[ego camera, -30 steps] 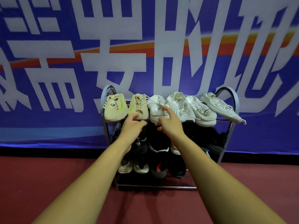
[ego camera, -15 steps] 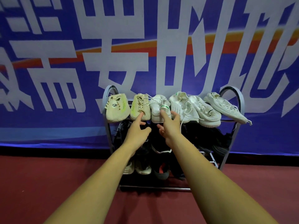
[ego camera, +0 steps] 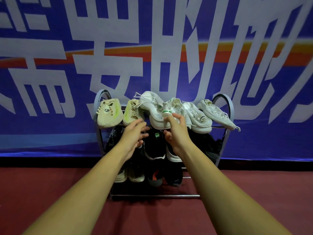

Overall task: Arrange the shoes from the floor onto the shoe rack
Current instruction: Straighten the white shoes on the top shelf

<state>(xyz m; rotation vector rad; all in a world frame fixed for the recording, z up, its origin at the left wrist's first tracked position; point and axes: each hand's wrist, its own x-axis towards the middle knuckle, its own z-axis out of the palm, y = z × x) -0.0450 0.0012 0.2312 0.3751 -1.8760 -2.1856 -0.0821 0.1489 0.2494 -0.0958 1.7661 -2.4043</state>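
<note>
Above the red floor (ego camera: 42, 184), our left hand (ego camera: 133, 134) hung loose-fingered, holding nothing, before the shoe rack (ego camera: 152, 196). Our right hand (ego camera: 177, 133) pinched the heel of a white sneaker (ego camera: 152, 106) tilted on the top tier, beside beige shoes (ego camera: 110, 112). Behind hung a blue banner (ego camera: 50, 141).

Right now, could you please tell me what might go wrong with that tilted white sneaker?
The right hand holds the white sneaker only by its heel tab; that slight grip could slip.
Its loose laces lie by the cream shoe and might snag it.
The rightmost white shoe overhangs the shoe rack; a jolt could tip it off.
</note>
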